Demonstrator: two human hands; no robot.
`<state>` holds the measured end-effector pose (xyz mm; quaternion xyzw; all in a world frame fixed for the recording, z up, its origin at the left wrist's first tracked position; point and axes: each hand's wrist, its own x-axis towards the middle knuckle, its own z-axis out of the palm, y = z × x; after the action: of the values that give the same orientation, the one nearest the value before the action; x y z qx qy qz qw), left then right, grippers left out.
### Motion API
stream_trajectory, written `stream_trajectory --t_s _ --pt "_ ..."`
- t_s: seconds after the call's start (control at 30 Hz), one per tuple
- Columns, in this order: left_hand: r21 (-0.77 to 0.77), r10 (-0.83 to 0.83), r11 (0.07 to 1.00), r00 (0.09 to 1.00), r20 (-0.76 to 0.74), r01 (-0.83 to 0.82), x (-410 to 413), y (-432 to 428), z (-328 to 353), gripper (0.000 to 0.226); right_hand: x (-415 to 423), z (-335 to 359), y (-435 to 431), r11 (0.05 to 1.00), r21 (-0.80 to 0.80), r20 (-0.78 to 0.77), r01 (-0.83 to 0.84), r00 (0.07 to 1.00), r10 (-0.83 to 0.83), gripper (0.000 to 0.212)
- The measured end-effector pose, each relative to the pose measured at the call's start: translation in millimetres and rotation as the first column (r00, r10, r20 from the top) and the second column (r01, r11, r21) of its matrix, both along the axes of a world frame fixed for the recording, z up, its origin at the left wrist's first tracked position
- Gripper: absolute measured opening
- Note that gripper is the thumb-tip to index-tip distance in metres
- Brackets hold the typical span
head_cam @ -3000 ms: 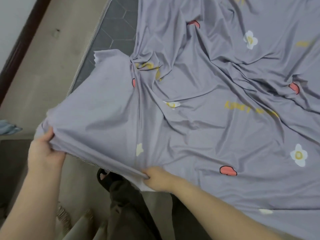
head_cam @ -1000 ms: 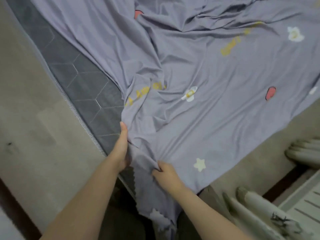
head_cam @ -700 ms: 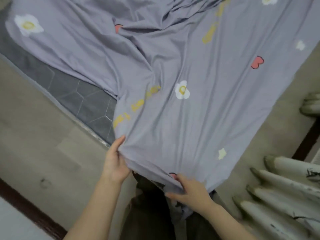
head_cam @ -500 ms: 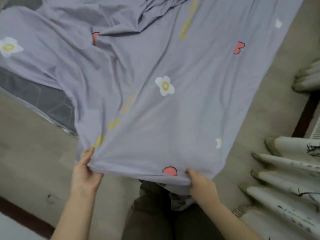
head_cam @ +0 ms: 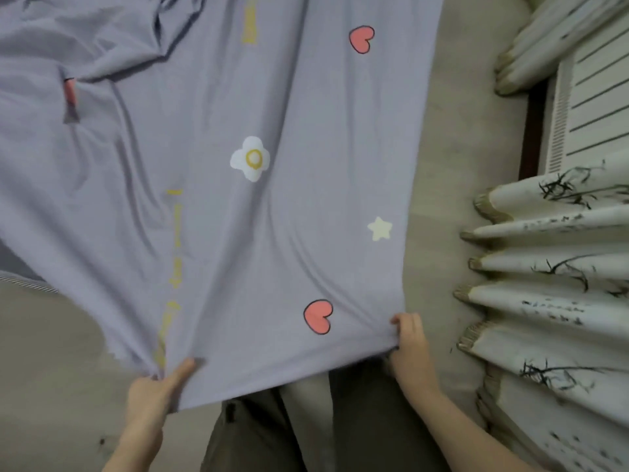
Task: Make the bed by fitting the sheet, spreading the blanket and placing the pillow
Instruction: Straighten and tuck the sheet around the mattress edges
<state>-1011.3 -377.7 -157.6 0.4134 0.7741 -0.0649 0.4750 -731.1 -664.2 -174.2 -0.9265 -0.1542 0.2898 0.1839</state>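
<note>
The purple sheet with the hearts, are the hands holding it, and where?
Yes. Both hands grip the sheet along its near edge: the left hand near the yellow print, the right hand at the near right corner.

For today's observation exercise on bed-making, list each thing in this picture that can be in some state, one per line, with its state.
Sheet: spread out, pulled fairly taut, still wrinkled at the upper left, near edge held up.
Left hand: grips the sheet's near left edge.
Right hand: grips the sheet's near right corner.
Mattress: mostly covered, a strip bare at the left.
Curtain: hanging in folds at the right.
</note>
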Motion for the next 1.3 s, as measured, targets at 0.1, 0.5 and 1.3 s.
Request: stream_trajectory --t_s 0.1,0.5,1.3 --pt "-0.029 0.019 0.999 0.994 0.111 -0.016 -6.4 2.8 8.9 0.038 -24.2 15.8 -0.5 0.995 -0.103 0.326 -0.014 0.944 0.047 0.028" --pt "0.07 0.004 0.998 0.998 -0.063 0.0 -26.8 50.5 -0.5 0.029 -103.1 -33.8 5.5 0.827 -0.201 -0.199 0.526 0.804 -0.56 0.024" --pt "-0.454 0.461 0.85 0.793 0.397 -0.267 20.4 21.8 47.8 0.022 -138.3 -49.9 115.0 -0.013 -0.438 -0.895 0.899 -0.438 -0.081 0.066"
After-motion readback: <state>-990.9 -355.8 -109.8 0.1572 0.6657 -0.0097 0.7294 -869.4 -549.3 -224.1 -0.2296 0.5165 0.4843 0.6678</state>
